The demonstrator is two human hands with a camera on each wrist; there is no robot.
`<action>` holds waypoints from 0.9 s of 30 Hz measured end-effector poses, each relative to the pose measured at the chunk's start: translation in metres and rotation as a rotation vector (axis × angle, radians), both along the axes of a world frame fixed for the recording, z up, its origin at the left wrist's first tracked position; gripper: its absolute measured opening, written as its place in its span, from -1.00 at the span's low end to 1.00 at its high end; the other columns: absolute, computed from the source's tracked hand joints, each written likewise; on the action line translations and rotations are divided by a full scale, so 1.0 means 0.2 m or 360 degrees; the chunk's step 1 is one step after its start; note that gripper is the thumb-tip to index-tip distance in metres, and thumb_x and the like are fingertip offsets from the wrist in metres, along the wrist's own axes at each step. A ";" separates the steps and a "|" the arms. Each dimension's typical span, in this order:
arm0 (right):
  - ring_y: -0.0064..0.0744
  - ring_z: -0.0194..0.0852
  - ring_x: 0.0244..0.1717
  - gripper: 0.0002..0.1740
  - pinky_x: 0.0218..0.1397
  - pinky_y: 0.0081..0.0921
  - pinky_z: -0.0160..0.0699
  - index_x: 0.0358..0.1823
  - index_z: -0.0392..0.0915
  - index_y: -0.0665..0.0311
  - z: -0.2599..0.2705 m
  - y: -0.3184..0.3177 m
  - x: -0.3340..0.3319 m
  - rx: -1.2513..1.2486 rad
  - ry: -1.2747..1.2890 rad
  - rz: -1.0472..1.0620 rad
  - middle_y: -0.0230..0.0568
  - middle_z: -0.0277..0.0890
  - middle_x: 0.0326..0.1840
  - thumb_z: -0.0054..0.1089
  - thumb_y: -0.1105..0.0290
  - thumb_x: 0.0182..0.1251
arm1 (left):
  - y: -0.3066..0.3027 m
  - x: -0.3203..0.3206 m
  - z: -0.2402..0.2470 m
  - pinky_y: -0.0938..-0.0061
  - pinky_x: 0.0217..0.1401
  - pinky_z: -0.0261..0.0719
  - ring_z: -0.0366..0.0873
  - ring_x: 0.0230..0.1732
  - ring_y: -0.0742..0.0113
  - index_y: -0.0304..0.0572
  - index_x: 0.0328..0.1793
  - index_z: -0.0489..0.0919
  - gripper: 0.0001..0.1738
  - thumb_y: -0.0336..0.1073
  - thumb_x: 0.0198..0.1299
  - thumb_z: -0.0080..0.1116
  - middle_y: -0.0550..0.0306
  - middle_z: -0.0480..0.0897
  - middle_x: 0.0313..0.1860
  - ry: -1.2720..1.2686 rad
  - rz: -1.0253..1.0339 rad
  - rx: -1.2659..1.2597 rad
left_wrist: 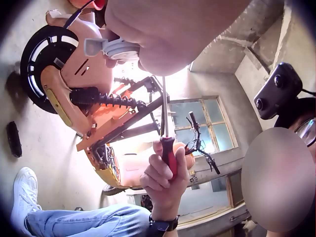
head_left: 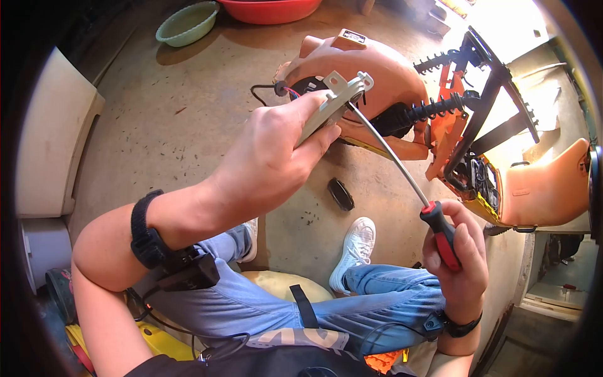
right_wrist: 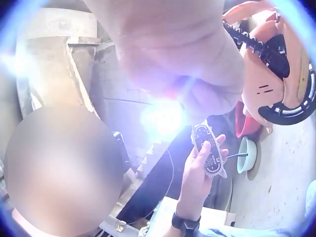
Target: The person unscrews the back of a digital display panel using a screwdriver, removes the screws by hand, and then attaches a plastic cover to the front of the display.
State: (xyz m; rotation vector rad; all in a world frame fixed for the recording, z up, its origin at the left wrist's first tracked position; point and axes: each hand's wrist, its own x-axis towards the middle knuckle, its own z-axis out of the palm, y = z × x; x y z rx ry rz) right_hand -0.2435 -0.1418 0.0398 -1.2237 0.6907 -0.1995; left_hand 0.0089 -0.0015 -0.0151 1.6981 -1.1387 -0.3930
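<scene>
My left hand grips an oval instrument panel with a pale grey plastic frame, held up in front of the orange bodywork. The right wrist view shows the dark circuit-board face of this panel, with the left thumb lying across it. In my right hand is a screwdriver with a red and black handle, fingers curled around it. Its long metal shaft slants up to the left, its tip right at the panel's edge near a tab. In the left wrist view, the left hand hides most of the panel.
An orange scooter body lies beyond the hands, with black spring shocks and a black frame. A small black part lies on the floor. A green basin and a red basin stand behind; a white cabinet is left.
</scene>
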 end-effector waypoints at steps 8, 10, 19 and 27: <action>-0.65 0.45 -0.38 -0.35 -0.25 -0.72 0.41 0.23 0.37 0.34 -0.07 0.04 0.00 -0.1444 0.0131 0.0074 -0.28 0.56 -0.36 0.44 0.54 0.07 | 0.00 0.02 0.00 0.44 -0.16 0.53 0.53 -0.29 0.44 -0.33 0.11 0.59 -0.71 -0.28 0.41 0.17 0.02 0.68 -0.32 -0.0048 0.0030 0.0150; -0.65 0.45 -0.39 -0.37 -0.27 -0.71 0.40 0.23 0.36 0.35 -0.09 0.03 0.00 -0.1533 0.0074 0.0106 -0.27 0.56 -0.36 0.41 0.53 0.11 | 0.00 0.01 -0.01 0.44 -0.16 0.53 0.53 -0.30 0.44 -0.33 0.11 0.59 -0.71 -0.27 0.40 0.18 0.02 0.68 -0.33 -0.0052 0.0024 0.0139; -0.82 0.06 -0.70 -0.42 -0.60 -0.79 -0.05 0.25 0.34 0.43 -0.03 0.01 0.01 0.0053 -0.0127 -0.0005 -0.20 0.54 -0.45 0.14 0.13 0.38 | 0.00 0.00 0.00 0.46 -0.17 0.52 0.51 -0.30 0.46 -0.35 0.11 0.59 -0.71 -0.28 0.40 0.18 0.03 0.68 -0.32 -0.0004 -0.0008 0.0042; -0.56 0.55 -0.24 -0.48 -0.13 -0.63 0.52 0.18 0.38 0.38 -0.09 0.04 0.00 -0.1449 0.0061 0.0079 -0.18 0.61 -0.24 0.33 0.54 0.19 | 0.00 0.00 0.01 0.46 -0.17 0.51 0.50 -0.31 0.44 -0.32 0.11 0.58 -0.73 -0.29 0.41 0.17 0.02 0.65 -0.34 -0.0007 -0.0020 0.0213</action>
